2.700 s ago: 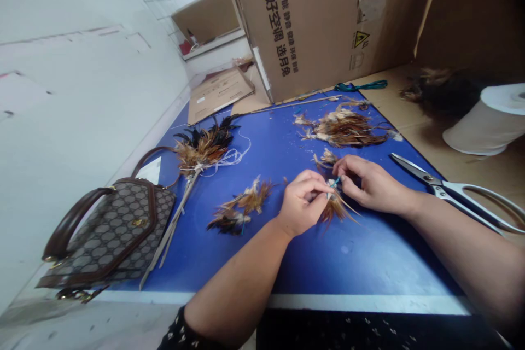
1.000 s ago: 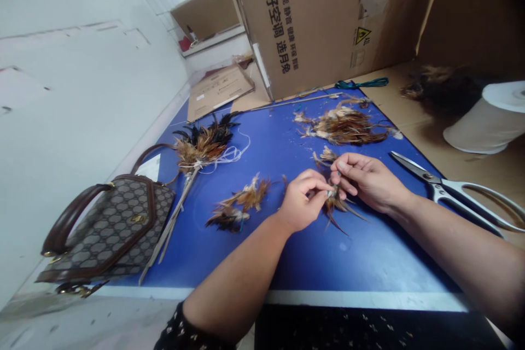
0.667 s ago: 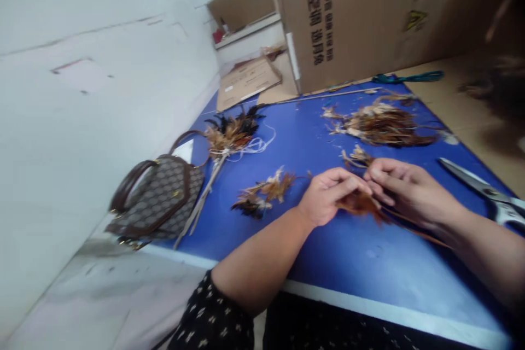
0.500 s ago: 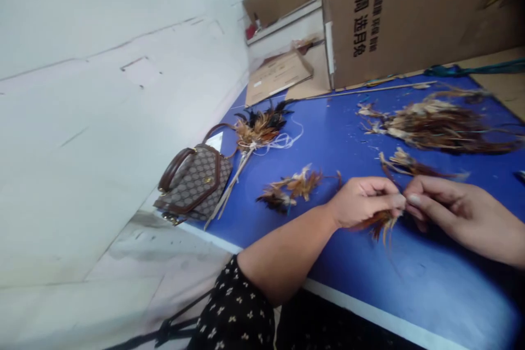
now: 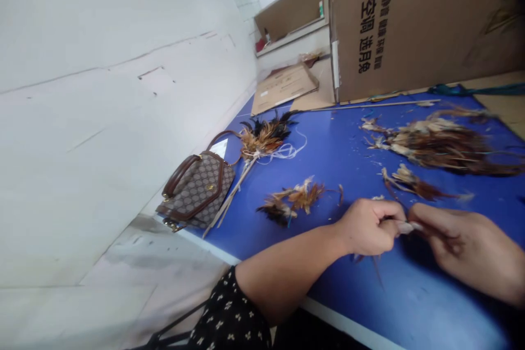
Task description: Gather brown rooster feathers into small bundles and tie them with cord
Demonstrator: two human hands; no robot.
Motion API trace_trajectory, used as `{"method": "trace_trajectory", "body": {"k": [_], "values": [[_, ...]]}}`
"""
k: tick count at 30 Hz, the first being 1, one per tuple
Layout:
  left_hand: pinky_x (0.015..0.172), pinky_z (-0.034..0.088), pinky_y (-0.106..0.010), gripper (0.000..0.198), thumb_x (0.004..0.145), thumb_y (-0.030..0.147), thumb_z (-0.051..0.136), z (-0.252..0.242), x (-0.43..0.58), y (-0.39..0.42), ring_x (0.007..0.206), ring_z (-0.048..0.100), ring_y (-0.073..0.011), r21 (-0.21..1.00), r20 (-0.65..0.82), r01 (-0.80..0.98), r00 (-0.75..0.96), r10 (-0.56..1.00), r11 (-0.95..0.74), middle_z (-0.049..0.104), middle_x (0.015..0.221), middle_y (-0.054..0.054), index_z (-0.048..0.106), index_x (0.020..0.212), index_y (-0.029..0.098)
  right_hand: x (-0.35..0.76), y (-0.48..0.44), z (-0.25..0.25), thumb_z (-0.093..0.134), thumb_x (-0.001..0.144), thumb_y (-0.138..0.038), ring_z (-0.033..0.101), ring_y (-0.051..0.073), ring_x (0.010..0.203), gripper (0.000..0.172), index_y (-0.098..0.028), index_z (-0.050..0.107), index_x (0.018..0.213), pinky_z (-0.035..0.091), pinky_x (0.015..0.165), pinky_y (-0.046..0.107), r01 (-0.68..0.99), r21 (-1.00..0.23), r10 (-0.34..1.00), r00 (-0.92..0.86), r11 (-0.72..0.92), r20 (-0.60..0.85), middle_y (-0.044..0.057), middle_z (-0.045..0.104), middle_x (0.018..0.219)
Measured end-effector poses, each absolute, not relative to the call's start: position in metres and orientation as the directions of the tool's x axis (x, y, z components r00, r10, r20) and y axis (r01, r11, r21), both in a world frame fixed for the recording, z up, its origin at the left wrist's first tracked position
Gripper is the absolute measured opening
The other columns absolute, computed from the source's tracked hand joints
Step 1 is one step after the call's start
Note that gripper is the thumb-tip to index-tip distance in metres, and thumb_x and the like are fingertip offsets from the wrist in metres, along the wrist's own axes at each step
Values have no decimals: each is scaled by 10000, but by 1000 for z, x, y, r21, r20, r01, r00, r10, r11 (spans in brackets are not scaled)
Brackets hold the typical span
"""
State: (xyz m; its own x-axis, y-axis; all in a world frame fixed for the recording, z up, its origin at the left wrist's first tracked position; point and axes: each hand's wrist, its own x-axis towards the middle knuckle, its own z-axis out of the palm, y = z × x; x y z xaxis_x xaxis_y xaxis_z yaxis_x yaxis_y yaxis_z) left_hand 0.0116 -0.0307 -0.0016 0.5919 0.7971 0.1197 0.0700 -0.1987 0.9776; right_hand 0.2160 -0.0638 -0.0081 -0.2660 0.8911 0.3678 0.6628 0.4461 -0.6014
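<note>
My left hand [image 5: 369,229] is closed in a pinch around brown feathers [image 5: 375,269], whose tips poke out below it; the rest is hidden in the fist. A pale end shows at its fingertips. My right hand [image 5: 463,249] meets it there, thumb and fingers closed on the same pale end of the feathers. Behind the hands lies a small brown and cream feather bunch [image 5: 418,183] on the blue table [image 5: 435,301]. To the left of my left hand rests another group of loose feather tufts [image 5: 293,201], brown, cream and black.
A large heap of brown feathers [image 5: 451,145] lies at the back right. Feathers tied to sticks [image 5: 262,139], with white string, and a patterned handbag [image 5: 200,186] lie on the left. A tall cardboard box [image 5: 418,27] stands at the back, beside a flat carton [image 5: 283,87].
My left hand has turned over the feathers, so fewer of them show below it. Both hands stay together at the fingertips. The camera view has tilted slightly up.
</note>
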Motion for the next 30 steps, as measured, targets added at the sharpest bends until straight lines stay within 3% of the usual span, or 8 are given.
{"method": "trace_trajectory", "body": {"k": [2, 5, 8, 11, 14, 20, 26, 30], "values": [[637, 389, -263, 204, 892, 245, 657, 0, 9, -31, 635, 454, -110, 969, 140, 86, 586, 798, -233, 536, 691, 21, 559, 725, 179, 211, -65, -1, 568, 897, -211, 507, 150, 496, 167, -269, 526, 747, 422, 508, 284, 641, -584, 867, -356, 498, 348, -7, 533, 577], [664, 404, -258, 199, 941, 285, 618, 6, 3, -30, 663, 472, -116, 946, 200, 100, 566, 799, -308, 543, 711, 19, 579, 779, 175, 201, -67, 7, 492, 990, -215, 580, 165, 548, 177, -262, 566, 836, 485, 552, 287, 598, -622, 863, -319, 505, 392, 10, 611, 643], [699, 434, -261, 218, 982, 318, 584, 15, -4, -27, 705, 517, -130, 897, 275, 170, 510, 815, -409, 584, 757, 3, 610, 826, 168, 194, -68, 10, 535, 1021, -268, 745, 234, 894, 157, -255, 682, 1073, 604, 829, 362, 528, -636, 821, -266, 563, 505, 98, 769, 997], [754, 459, -283, 224, 991, 279, 574, 20, -12, -21, 750, 565, -154, 750, 401, 297, 507, 763, -591, 613, 763, -14, 634, 803, 170, 193, -68, 9, 551, 1024, -254, 702, 280, 1194, 239, -260, 694, 1215, 570, 1056, 459, 494, -620, 774, -203, 610, 600, 127, 736, 1267], [831, 490, -314, 227, 996, 233, 556, 20, -18, -14, 836, 622, -189, 560, 383, 462, 592, 709, -688, 664, 824, -56, 676, 812, 172, 196, -66, 7, 525, 1033, -231, 704, 271, 1189, 253, -263, 696, 1216, 589, 1043, 458, 491, -610, 765, -216, 622, 606, 123, 737, 1256], [832, 512, -336, 220, 1005, 238, 521, 18, -27, -10, 897, 646, -229, 142, 245, 763, 590, 769, -631, 677, 922, -91, 698, 882, 190, 205, -63, 7, 500, 1036, -219, 731, 254, 1060, 235, -244, 691, 1171, 606, 970, 423, 497, -614, 781, -265, 613, 565, 115, 748, 1158], [917, 510, -354, 280, 1051, 264, 449, 14, -63, -14, 969, 663, -238, -37, 180, 858, 509, 842, -512, 701, 990, -104, 705, 969, 186, 207, -64, 8, 478, 1041, -224, 727, 246, 1014, 235, -219, 696, 1130, 595, 932, 397, 527, -594, 785, -285, 608, 550, 118, 747, 1114], [922, 510, -349, 292, 1056, 264, 435, 14, -109, -8, 1009, 665, -243, -85, 176, 914, 406, 897, -397, 708, 1032, -114, 705, 990, 176, 206, -66, 10, 462, 1045, -227, 728, 239, 998, 246, -206, 701, 1102, 588, 918, 380, 538, -577, 782, -315, 614, 538, 118, 747, 1081]]}}
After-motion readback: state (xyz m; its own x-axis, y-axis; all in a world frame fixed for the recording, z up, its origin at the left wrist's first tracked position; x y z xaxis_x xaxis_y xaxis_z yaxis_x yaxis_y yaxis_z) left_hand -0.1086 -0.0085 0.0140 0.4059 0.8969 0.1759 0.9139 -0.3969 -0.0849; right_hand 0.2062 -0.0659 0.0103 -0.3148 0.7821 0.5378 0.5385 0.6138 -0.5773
